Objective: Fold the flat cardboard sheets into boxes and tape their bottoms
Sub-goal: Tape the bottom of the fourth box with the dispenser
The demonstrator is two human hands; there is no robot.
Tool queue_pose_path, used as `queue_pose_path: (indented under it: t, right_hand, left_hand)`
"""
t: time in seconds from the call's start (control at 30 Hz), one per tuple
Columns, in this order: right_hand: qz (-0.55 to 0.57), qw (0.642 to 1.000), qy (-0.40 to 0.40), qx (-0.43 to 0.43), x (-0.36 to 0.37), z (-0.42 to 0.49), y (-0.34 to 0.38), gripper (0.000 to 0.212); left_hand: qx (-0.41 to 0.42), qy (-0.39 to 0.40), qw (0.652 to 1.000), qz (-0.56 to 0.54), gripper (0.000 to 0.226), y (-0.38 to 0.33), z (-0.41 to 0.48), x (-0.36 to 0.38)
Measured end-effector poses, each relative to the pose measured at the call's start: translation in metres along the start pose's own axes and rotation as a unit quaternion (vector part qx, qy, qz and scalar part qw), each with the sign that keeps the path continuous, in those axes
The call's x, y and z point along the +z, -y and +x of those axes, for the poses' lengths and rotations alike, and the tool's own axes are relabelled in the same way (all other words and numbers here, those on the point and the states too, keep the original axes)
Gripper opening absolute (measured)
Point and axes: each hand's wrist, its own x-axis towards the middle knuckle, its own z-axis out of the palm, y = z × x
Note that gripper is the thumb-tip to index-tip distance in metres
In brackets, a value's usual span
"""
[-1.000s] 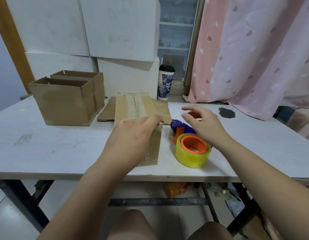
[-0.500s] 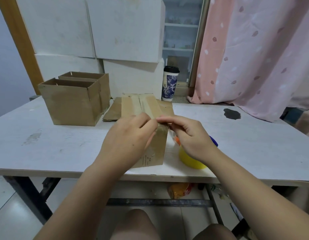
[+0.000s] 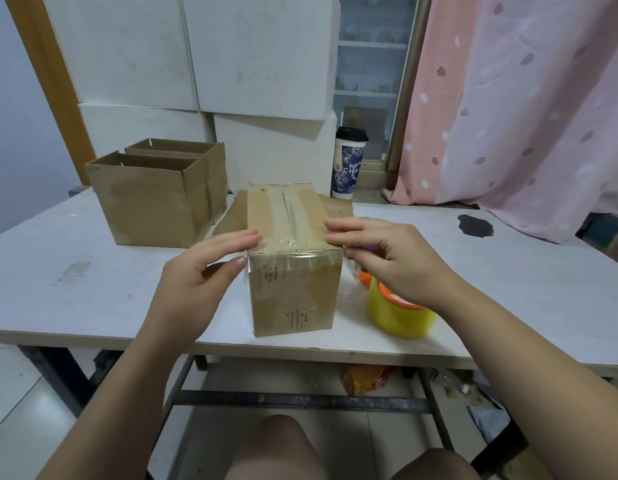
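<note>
A folded cardboard box point(image 3: 293, 289) stands bottom up near the table's front edge. Clear tape runs along its centre seam, and another strip crosses its near top edge. My left hand point(image 3: 203, 271) touches the box's near left corner, with straight fingers on top and the thumb at the side. My right hand point(image 3: 387, 261) presses the near right corner, where a tape end overhangs. A yellow tape roll point(image 3: 397, 317) with an orange core sits right of the box, partly hidden by my right wrist.
Two open-topped finished boxes point(image 3: 148, 206) stand at the back left of the white table point(image 3: 92, 289). A flat cardboard sheet point(image 3: 233, 216) lies behind the box. A lidded paper cup point(image 3: 349, 164) and white foam blocks point(image 3: 259, 53) are beyond. A pink curtain point(image 3: 508, 116) hangs at right.
My right hand left the tape roll and met my left hand at the middle of the box's near top edge. Both hands then spread apart to the two corners.
</note>
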Motion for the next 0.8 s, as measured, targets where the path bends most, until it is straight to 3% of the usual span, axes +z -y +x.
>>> queue_pose_path:
  t: [0.3, 0.47, 0.8]
  right_hand:
    - [0.054, 0.998, -0.007, 0.021, 0.005, -0.003, -0.012, 0.040]
    - [0.145, 0.989, -0.020, 0.035, 0.018, -0.006, -0.018, 0.029]
    - [0.215, 0.972, -0.091, 0.006, 0.044, -0.008, -0.020, 0.025]
  left_hand:
    - [0.011, 0.032, 0.998, 0.045, 0.043, 0.005, 0.005, -0.007]
    - [0.051, 0.040, 0.997, 0.040, 0.022, 0.007, 0.005, 0.005]
    - [0.062, 0.043, 0.997, -0.004, 0.015, 0.013, 0.010, 0.012]
